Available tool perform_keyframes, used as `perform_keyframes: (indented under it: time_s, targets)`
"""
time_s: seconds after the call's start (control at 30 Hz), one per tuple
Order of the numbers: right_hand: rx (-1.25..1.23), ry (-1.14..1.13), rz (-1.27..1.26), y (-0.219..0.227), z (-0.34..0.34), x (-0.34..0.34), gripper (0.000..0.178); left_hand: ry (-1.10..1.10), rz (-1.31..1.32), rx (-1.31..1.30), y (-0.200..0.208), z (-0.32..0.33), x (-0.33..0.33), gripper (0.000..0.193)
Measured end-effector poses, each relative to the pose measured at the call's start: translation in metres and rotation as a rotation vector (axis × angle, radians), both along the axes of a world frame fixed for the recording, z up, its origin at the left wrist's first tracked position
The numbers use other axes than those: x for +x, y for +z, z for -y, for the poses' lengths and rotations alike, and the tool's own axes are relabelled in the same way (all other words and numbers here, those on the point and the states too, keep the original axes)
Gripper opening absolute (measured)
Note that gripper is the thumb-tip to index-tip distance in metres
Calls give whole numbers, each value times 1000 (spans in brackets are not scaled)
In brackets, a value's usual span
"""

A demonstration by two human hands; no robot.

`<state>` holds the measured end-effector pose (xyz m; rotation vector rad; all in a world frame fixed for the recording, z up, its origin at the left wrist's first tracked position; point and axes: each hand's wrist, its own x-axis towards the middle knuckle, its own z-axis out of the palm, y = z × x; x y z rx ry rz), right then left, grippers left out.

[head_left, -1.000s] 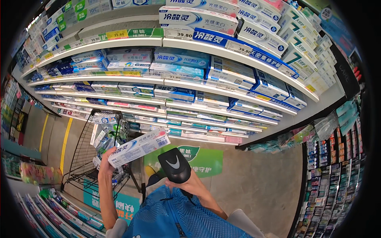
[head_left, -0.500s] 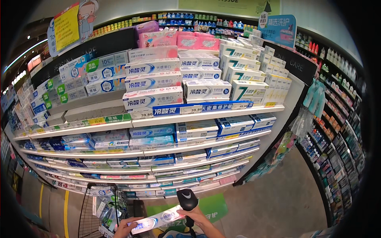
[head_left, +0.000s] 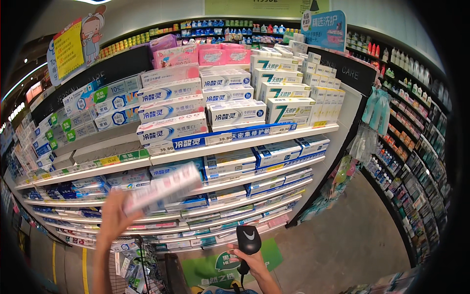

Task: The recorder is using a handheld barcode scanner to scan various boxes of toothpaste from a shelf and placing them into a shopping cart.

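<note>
My left hand (head_left: 115, 215) is raised in front of the lower shelves, closed on one end of a white and pink toothpaste box (head_left: 165, 190). The box tilts upward to the right and is blurred by motion. Low in the middle, my right hand (head_left: 253, 260) grips a black handheld barcode scanner (head_left: 248, 238), its cable running downward. Beyond the raised box, similar white toothpaste boxes (head_left: 171, 130) stand stacked on the top shelf. Blue and white boxes (head_left: 229, 164) lie on the shelf below, partly covered by the held box.
A black wire shopping cart (head_left: 143, 259) with several packages stands at lower left. White shelf edges (head_left: 245, 138) jut toward me. Bagged goods (head_left: 376, 117) hang at the unit's right end. A green floor mat (head_left: 271, 255) lies below, and another stocked shelf (head_left: 416, 161) curves along the right.
My left hand has lifted the toothpaste box up toward the shelves, away from my right hand. The scanner has shifted slightly right. The view has turned a little.
</note>
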<state>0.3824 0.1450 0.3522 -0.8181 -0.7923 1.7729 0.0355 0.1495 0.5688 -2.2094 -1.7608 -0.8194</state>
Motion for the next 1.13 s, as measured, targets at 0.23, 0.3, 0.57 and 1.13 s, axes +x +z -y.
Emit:
perform_keyframes:
  time_s: [0.23, 0.3, 0.57, 1.13]
  targets:
    - [-16, 19, -8, 2, 15, -2, 44, -105, 28, 356, 123, -121, -2, 49]
    - [-14, 24, -15, 1, 18, -3, 44, -85, 8, 368, 138, -145, -8, 48]
    - [-14, -84, 37, -4, 19, 23, 43, 9, -46, 138, 127, -232, -34, 53]
    - [-70, -65, 71, -18, 6, 17, 47, -44, 38, 176, 124, -219, -39, 52]
